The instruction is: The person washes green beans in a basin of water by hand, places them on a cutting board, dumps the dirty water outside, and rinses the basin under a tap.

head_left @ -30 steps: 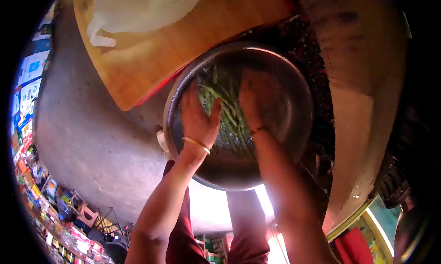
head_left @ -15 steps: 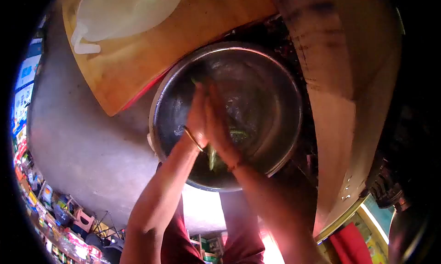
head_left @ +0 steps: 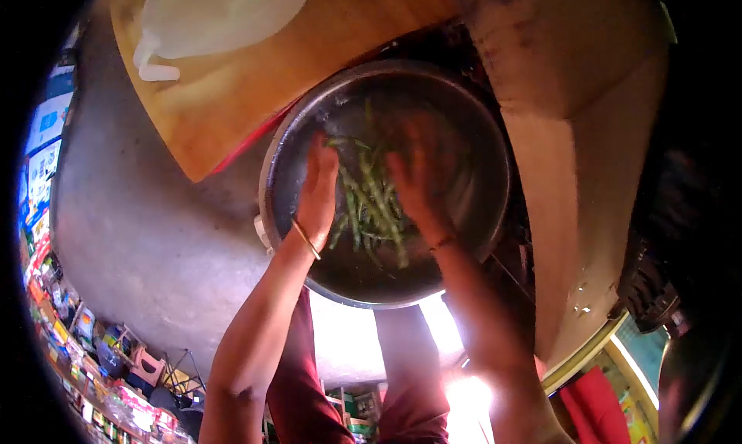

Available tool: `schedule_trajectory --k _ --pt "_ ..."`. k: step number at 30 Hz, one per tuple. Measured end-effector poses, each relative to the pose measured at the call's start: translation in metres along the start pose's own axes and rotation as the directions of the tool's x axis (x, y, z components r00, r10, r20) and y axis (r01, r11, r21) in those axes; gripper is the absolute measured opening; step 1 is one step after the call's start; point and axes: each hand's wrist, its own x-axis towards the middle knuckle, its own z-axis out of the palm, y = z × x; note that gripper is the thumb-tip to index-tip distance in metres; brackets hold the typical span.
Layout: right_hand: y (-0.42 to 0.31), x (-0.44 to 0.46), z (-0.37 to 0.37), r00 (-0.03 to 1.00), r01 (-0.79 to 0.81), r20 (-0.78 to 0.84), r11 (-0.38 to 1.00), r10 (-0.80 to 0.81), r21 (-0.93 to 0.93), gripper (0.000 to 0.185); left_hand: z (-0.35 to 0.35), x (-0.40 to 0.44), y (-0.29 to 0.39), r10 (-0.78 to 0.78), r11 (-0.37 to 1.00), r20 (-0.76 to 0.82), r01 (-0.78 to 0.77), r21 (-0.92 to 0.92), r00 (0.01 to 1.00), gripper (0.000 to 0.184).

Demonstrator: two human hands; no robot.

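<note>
Several long green beans lie in water in a round metal basin. My left hand is at the beans' left side, its fingers stretched forward and holding nothing. On the right side of the beans is my right hand, with its fingers apart and somewhat blurred by motion. The beans lie loosely between the two palms. A bangle is on my left wrist and a thin band on my right.
A wooden board with a translucent plastic container on it is beyond the basin at the upper left. Cardboard stands to the right. Shelves of goods line the far left.
Half a second ago my hands were pressed together over the beans. They have since moved apart, and the beans are spread between them.
</note>
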Motion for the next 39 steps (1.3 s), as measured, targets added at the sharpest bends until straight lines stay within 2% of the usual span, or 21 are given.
schedule_trajectory --k 1,2,3,5,8,11,12,14,15,17,20,21,24,26,27,28,29,30,34,37,39 --pt "0.012 -0.004 -0.009 0.987 -0.081 -0.133 0.995 0.087 0.05 0.048 -0.006 -0.003 -0.004 0.14 0.953 -0.065 -0.116 0.28 0.988 0.064" --pt "0.022 -0.012 -0.015 0.949 -0.158 -0.258 0.981 0.182 0.113 0.047 -0.009 -0.007 -0.014 0.143 0.952 -0.065 -0.119 0.283 0.988 0.064" --pt "0.019 -0.017 -0.008 0.949 -0.154 -0.258 0.981 0.179 0.113 0.047 -0.022 -0.009 -0.024 0.035 0.962 -0.156 0.009 0.273 0.987 0.065" --pt "0.036 -0.035 -0.002 0.87 -0.475 -0.047 0.861 0.491 0.182 0.044 -0.012 -0.019 -0.052 -0.148 0.95 -0.302 0.221 0.222 0.942 0.062" --pt "0.012 -0.04 0.035 0.844 -0.516 0.042 0.788 0.535 0.336 0.039 0.02 -0.025 -0.053 -0.346 0.938 -0.163 0.336 -0.085 0.924 0.05" --pt "-0.024 -0.04 0.038 0.923 -0.383 0.12 0.857 0.364 0.346 0.045 0.044 -0.017 -0.059 -0.433 0.867 -0.076 0.392 -0.307 0.898 0.053" --pt "-0.036 -0.047 0.036 0.948 -0.304 0.037 0.864 0.316 0.402 0.042 0.039 -0.014 -0.062 -0.433 0.866 -0.076 0.391 -0.312 0.898 0.053" --pt "-0.041 -0.049 0.032 0.963 -0.213 -0.055 0.867 0.265 0.45 0.039 0.025 -0.01 -0.064 -0.105 0.876 0.201 0.186 -0.444 0.974 0.051" --pt "-0.04 -0.048 0.031 0.969 -0.194 -0.048 0.865 0.243 0.463 0.039 0.032 -0.012 -0.064 -0.1 0.877 0.201 0.181 -0.445 0.975 0.051" --pt "-0.025 -0.042 0.04 0.955 -0.288 0.058 0.865 0.29 0.412 0.042 0.049 -0.023 -0.065 -0.307 0.825 -0.03 0.25 -0.506 0.951 0.05" --pt "-0.035 -0.026 0.022 0.923 -0.358 0.053 0.798 0.381 0.484 0.048 0.05 -0.025 -0.045 -0.339 0.829 0.115 0.354 -0.433 0.934 0.048" --pt "-0.039 -0.036 0.036 0.956 -0.198 -0.092 0.846 0.278 0.496 0.053 0.052 -0.023 -0.039 -0.339 0.826 0.117 0.355 -0.438 0.934 0.048" --pt "-0.035 -0.043 0.034 0.982 -0.103 -0.08 0.832 0.174 0.545 0.055 0.048 -0.023 -0.032 -0.333 0.539 0.356 0.486 -0.688 0.873 0.059" --pt "-0.016 -0.029 0.027 0.989 -0.149 0.052 0.868 0.141 0.474 0.053 0.041 -0.033 -0.032 -0.278 0.762 0.205 0.346 -0.548 0.938 0.053" --pt "0.0 -0.021 0.022 0.977 -0.173 0.185 0.903 0.107 0.393 0.052 0.032 -0.037 -0.019 -0.312 0.806 0.283 0.41 -0.426 0.907 0.063" --pt "0.014 -0.017 0.009 0.993 -0.081 0.107 0.971 0.058 0.225 0.053 0.022 -0.035 -0.018 -0.319 0.804 0.282 0.416 -0.425 0.905 0.063" --pt "0.023 -0.017 -0.003 0.999 0.002 0.042 0.999 -0.004 0.044 0.054 0.013 -0.034 -0.017 -0.181 0.979 0.129 0.191 -0.066 0.975 0.062" --pt "0.03 -0.025 -0.006 0.999 0.001 0.046 0.999 -0.003 0.048 0.054 0.007 -0.034 -0.016 0.024 0.942 0.047 -0.039 0.333 0.999 0.061" --pt "0.062 -0.082 0.007 0.934 -0.356 0.035 0.912 0.357 0.203 0.051 -0.008 -0.054 -0.064 -0.101 0.886 -0.165 0.164 0.433 0.981 0.059" --pt "0.032 -0.097 0.007 0.838 -0.541 0.089 0.798 0.538 0.266 0.048 0.008 -0.072 -0.069 -0.54 0.827 -0.13 0.552 0.101 0.832 0.055" --pt "0.008 -0.102 0.02 0.771 -0.631 0.132 0.718 0.623 0.294 0.046 0.03 -0.082 -0.093 -0.608 0.793 -0.098 0.595 -0.131 0.788 0.051"
